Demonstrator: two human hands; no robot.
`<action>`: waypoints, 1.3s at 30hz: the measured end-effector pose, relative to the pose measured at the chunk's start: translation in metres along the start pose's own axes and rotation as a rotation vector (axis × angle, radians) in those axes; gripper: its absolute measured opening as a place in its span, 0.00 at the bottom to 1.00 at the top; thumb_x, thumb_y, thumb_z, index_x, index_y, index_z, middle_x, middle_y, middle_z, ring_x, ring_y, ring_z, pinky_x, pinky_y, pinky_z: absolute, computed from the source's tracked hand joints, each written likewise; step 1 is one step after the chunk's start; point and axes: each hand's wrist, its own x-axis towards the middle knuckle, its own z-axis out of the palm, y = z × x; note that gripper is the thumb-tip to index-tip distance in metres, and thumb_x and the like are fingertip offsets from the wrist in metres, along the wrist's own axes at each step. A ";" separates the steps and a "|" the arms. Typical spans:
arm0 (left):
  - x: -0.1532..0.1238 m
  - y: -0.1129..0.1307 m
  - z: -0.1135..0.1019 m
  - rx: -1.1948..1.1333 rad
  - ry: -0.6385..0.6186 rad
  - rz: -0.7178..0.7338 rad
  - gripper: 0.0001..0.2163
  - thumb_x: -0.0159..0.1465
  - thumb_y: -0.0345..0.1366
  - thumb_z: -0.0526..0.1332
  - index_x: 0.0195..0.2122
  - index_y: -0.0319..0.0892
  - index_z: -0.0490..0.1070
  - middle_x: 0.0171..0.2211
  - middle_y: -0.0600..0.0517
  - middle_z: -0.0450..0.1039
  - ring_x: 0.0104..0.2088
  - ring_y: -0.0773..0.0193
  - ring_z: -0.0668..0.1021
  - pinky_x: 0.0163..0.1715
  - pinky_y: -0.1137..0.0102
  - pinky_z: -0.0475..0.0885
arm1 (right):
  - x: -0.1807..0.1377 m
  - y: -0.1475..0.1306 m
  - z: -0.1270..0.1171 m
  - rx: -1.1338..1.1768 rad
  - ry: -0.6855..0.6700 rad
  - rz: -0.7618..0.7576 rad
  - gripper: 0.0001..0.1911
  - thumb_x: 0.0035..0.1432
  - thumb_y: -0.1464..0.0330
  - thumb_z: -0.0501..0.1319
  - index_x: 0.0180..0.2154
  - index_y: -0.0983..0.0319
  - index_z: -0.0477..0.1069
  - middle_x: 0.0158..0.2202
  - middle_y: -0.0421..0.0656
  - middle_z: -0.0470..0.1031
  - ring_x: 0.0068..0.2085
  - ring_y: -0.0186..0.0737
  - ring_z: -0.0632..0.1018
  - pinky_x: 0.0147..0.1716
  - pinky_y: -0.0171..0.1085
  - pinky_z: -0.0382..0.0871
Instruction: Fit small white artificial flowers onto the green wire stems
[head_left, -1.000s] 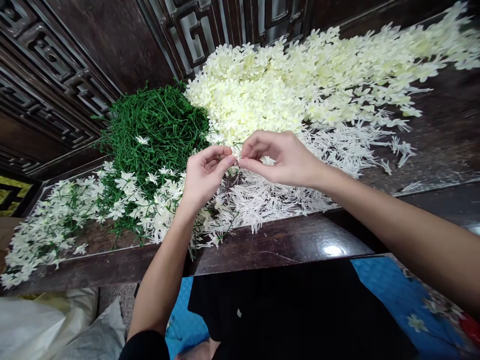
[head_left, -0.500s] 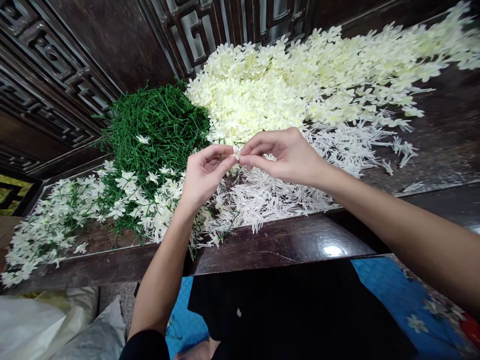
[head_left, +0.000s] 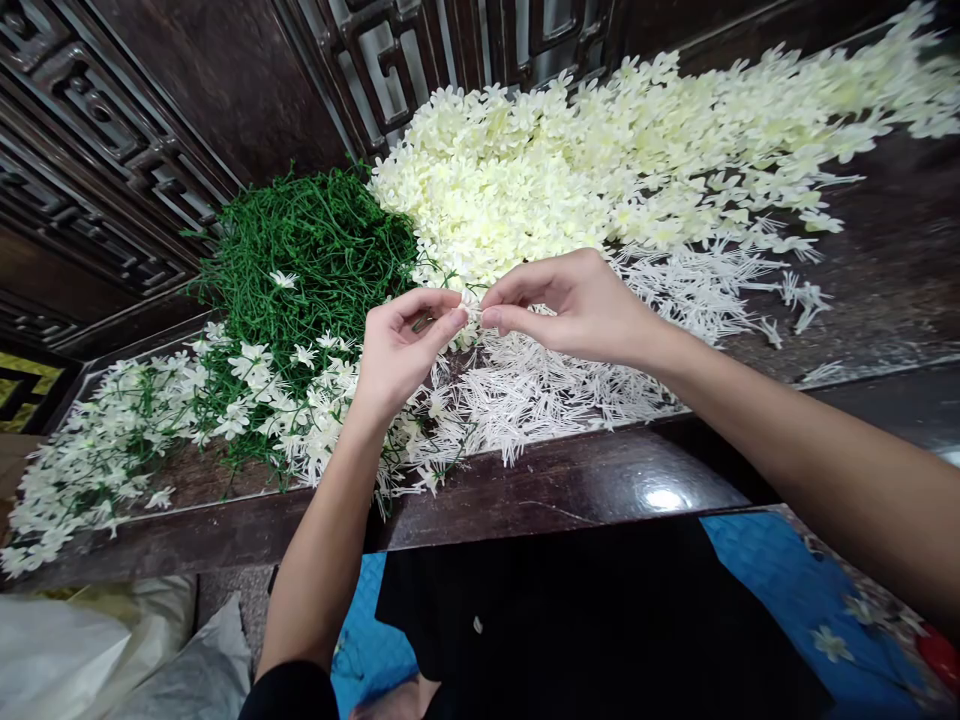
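Observation:
A small white artificial flower (head_left: 469, 302) is pinched between the fingertips of my two hands, above the heaps on the dark wooden bench. My left hand (head_left: 401, 345) grips it from the left with thumb and forefinger. From the right, the thumb and forefinger of my right hand (head_left: 577, 305) are closed at its petals, and the fingertips partly cover it. Below my hands lies a heap of thin white plastic stamens (head_left: 532, 385). Behind them is a large pile of cream petal pieces (head_left: 510, 190). Green plastic stems (head_left: 315, 250) are heaped beyond my left hand.
Assembled white flowers on green stems (head_left: 112, 430) spread along the left of the bench (head_left: 600, 475). A carved wooden backrest (head_left: 390, 60) rises behind. Pale sacks (head_left: 67, 650) stand at lower left. A blue mat (head_left: 780, 580) lies below, with loose flowers at right.
Both hands stay almost in place. My left hand has shifted slightly left, and the fingertips of the two hands are a little further apart around the flower.

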 end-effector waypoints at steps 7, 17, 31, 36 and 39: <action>-0.001 0.002 0.001 -0.013 -0.013 -0.007 0.06 0.59 0.37 0.70 0.35 0.41 0.81 0.35 0.49 0.83 0.34 0.66 0.82 0.36 0.71 0.78 | -0.001 0.001 0.003 -0.028 0.032 0.022 0.10 0.59 0.60 0.67 0.33 0.61 0.79 0.31 0.44 0.81 0.33 0.41 0.80 0.38 0.47 0.78; -0.002 0.003 0.002 0.049 0.007 -0.013 0.06 0.59 0.37 0.70 0.35 0.41 0.81 0.35 0.49 0.83 0.35 0.66 0.82 0.37 0.71 0.79 | -0.002 0.002 0.006 -0.081 0.025 0.004 0.09 0.60 0.62 0.65 0.33 0.61 0.78 0.31 0.44 0.81 0.33 0.42 0.80 0.37 0.46 0.77; -0.002 0.004 0.002 -0.042 0.001 -0.049 0.07 0.59 0.40 0.70 0.34 0.43 0.80 0.34 0.50 0.82 0.33 0.66 0.81 0.37 0.70 0.80 | -0.003 0.003 0.006 -0.098 0.059 -0.021 0.07 0.60 0.65 0.63 0.33 0.61 0.78 0.31 0.45 0.81 0.32 0.41 0.80 0.37 0.47 0.77; -0.001 0.005 0.002 0.002 0.007 -0.011 0.03 0.59 0.36 0.70 0.33 0.44 0.81 0.34 0.50 0.83 0.35 0.65 0.81 0.39 0.69 0.79 | -0.003 0.004 0.007 -0.091 0.064 -0.029 0.07 0.59 0.66 0.64 0.33 0.62 0.78 0.31 0.44 0.81 0.32 0.41 0.80 0.37 0.46 0.76; -0.002 0.005 0.001 0.001 0.007 -0.018 0.03 0.60 0.36 0.69 0.33 0.44 0.81 0.34 0.50 0.83 0.35 0.65 0.81 0.38 0.69 0.79 | -0.002 0.006 0.007 -0.095 0.050 -0.041 0.07 0.59 0.66 0.64 0.33 0.62 0.79 0.31 0.45 0.81 0.32 0.42 0.80 0.37 0.46 0.76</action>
